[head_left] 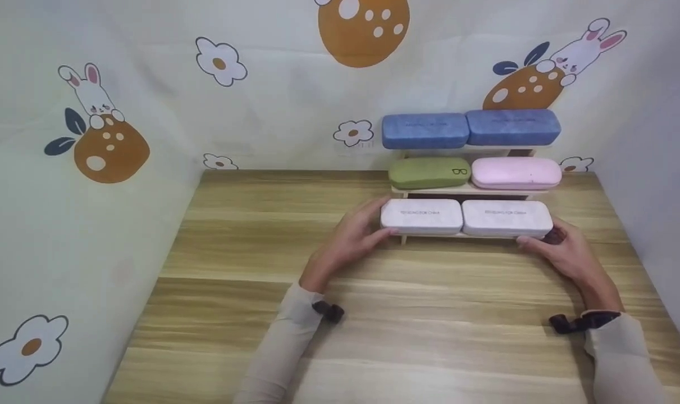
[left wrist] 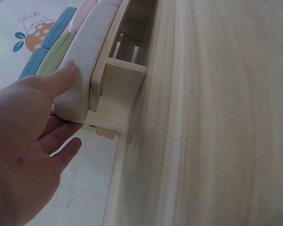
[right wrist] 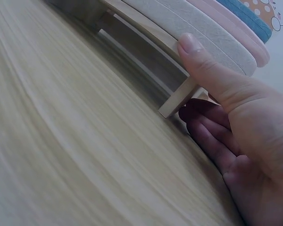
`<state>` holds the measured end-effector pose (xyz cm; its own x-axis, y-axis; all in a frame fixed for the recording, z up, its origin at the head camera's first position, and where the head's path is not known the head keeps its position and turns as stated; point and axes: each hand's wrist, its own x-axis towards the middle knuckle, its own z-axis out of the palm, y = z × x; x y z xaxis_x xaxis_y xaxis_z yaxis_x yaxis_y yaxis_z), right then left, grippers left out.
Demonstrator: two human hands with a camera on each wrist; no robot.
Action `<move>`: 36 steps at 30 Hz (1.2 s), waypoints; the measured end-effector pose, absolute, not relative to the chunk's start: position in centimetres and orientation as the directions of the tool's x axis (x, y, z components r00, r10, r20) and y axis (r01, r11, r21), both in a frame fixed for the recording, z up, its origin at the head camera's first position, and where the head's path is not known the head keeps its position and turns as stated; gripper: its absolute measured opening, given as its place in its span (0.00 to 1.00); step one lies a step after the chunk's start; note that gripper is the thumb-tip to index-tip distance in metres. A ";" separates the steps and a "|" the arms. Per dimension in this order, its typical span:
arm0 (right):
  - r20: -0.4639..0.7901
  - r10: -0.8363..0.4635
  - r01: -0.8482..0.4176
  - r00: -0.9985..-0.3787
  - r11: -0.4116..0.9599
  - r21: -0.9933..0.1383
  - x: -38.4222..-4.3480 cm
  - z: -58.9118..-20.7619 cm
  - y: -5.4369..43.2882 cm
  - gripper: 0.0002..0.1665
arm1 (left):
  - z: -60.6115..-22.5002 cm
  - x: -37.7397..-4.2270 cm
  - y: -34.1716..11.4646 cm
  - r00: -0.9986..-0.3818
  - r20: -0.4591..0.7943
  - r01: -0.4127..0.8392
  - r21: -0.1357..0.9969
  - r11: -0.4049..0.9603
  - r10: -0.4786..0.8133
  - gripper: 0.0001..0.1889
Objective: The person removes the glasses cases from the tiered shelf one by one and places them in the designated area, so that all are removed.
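Note:
Two white glasses cases lie end to end on the lowest tier of a wooden stepped rack [left wrist: 120, 80]. My left hand [head_left: 354, 233] holds the outer end of the left white case [head_left: 421, 215], thumb on its front and fingers round its end. At the other end, my right hand [head_left: 570, 247] grips the right white case [head_left: 507, 217]. In the right wrist view, the right thumb [right wrist: 191, 44] lies along the case's lower front edge, over the shelf edge. The lower right fingers [right wrist: 212, 132] bend in beside the rack's leg; the case's far side is hidden.
A green glasses case [head_left: 428, 172] and a pink one [head_left: 516, 172] fill the middle tier. Two blue cases [head_left: 425, 131] sit side by side on the top tier. The rack stands at the back of a wood-grain table [head_left: 407, 325], near a patterned wall covering [head_left: 272, 106].

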<state>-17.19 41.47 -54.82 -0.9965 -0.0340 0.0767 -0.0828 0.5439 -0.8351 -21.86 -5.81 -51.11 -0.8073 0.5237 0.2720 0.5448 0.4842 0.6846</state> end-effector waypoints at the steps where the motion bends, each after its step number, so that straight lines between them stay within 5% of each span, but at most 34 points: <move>1: 0.078 -0.036 -0.085 -0.996 0.549 -0.831 -17.2 -54.8 41.5 0.47 | -51.1 -21.9 -5.9 -0.807 0.277 0.547 0.684 0.482 0.522 0.38; 18: 0.058 -0.071 -0.083 -0.996 0.433 -0.898 -17.0 -54.7 42.0 0.47 | -50.9 -22.3 -7.3 -0.840 0.223 0.451 0.793 0.410 0.494 0.41; 36: 0.095 -0.026 -0.095 -0.995 0.505 -0.858 -16.9 -54.9 42.0 0.42 | -50.8 -22.7 -8.0 -0.830 0.216 0.401 0.872 0.281 0.515 0.41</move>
